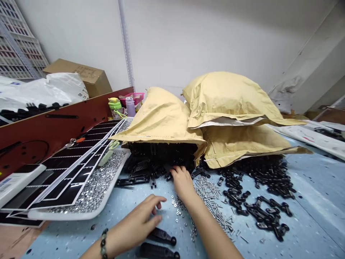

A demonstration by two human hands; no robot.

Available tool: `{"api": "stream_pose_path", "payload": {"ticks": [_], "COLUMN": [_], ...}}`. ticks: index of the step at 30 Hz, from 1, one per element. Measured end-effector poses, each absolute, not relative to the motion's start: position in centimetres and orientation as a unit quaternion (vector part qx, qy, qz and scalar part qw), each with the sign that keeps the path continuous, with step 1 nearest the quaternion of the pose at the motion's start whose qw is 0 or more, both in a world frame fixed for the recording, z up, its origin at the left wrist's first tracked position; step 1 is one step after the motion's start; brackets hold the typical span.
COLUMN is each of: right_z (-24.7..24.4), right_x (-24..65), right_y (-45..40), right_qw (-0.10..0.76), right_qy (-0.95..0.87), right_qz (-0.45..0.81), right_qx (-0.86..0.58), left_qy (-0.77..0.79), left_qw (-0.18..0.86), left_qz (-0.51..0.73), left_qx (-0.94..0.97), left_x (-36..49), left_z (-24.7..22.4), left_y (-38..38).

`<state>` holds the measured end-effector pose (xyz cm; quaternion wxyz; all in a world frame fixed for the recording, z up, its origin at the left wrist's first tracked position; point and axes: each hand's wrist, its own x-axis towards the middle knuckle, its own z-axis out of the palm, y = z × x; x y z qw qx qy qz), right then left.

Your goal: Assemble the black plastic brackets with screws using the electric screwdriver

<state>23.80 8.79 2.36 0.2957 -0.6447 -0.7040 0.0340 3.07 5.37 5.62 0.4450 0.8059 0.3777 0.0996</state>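
My left hand [142,221] hovers over the blue table [307,219], fingers apart and holding nothing, a beaded bracelet on its wrist. Two long black parts [159,250] lie just below it. My right hand [183,182] reaches to the pile of black plastic parts [140,165] at the mouth of a yellow sack [161,118]; its fingertips touch the pile, and what they grip is too small to make out. Silver screws [215,205] and small nuts [178,207] are scattered beside my right forearm. Small black links [269,216] lie to the right.
A white tray [101,212] of metal nuts stands at the left, with black-and-white sheets [72,158] partly over it. More yellow sacks [229,97] are stacked behind. Bottles [130,107] and a pink basket [140,97] stand at the back beside a red-brown board [54,133].
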Motion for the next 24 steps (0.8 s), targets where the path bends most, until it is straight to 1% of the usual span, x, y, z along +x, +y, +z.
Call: {"api": "stream_pose_path", "payload": {"ticks": [3, 5, 7, 8, 9, 10, 12, 15, 18, 19, 21, 23, 24], "right_z": [3.2, 3.7, 4.0, 4.0, 3.9, 3.7, 3.2, 2.7, 2.9, 3.1, 3.5, 3.9, 4.1], "right_x": [22.5, 22.4, 24.0, 25.5, 27.4, 29.6, 34.1, 38.3, 37.3, 35.9, 32.3, 28.4, 26.7], "right_y": [7.3, 5.3, 3.7, 3.3, 3.0, 3.0, 3.3, 3.9, 4.0, 3.8, 2.9, 1.8, 1.4], "right_qw": [0.307, 0.322, 0.333, 0.337, 0.336, 0.339, 0.336, 0.327, 0.337, 0.351, 0.411, 0.539, 0.569], "right_qy": [-0.712, -0.731, -0.715, -0.687, -0.626, -0.569, -0.495, -0.462, -0.484, -0.5, -0.53, -0.518, -0.508], "right_qz": [0.05, 0.093, 0.122, 0.121, 0.088, 0.053, 0.014, 0.022, 0.068, 0.095, 0.175, 0.313, 0.359], "right_qx": [-0.63, -0.595, -0.602, -0.632, -0.698, -0.747, -0.801, -0.824, -0.805, -0.786, -0.721, -0.585, -0.538], "left_qy": [0.407, 0.395, 0.388, 0.391, 0.396, 0.401, 0.408, 0.388, 0.353, 0.348, 0.34, 0.339, 0.341], "left_qw": [0.452, 0.501, 0.564, 0.59, 0.609, 0.619, 0.623, 0.635, 0.658, 0.661, 0.661, 0.652, 0.645], "left_qz": [0.211, 0.272, 0.301, 0.305, 0.301, 0.293, 0.275, 0.253, 0.244, 0.246, 0.254, 0.261, 0.262], "left_qx": [0.765, 0.72, 0.664, 0.638, 0.618, 0.609, 0.608, 0.618, 0.619, 0.618, 0.619, 0.625, 0.631], "left_x": [4.8, 6.5, 8.0, 8.5, 8.9, 9.0, 9.0, 8.7, 8.5, 8.5, 8.5, 8.3, 8.2], "left_z": [4.6, 3.9, 3.5, 3.4, 3.3, 3.3, 3.4, 3.5, 3.9, 4.0, 3.9, 3.8, 3.7], "left_y": [6.9, 7.9, 8.5, 8.7, 8.8, 8.9, 8.8, 8.3, 7.7, 7.5, 7.4, 7.2, 7.0]}}
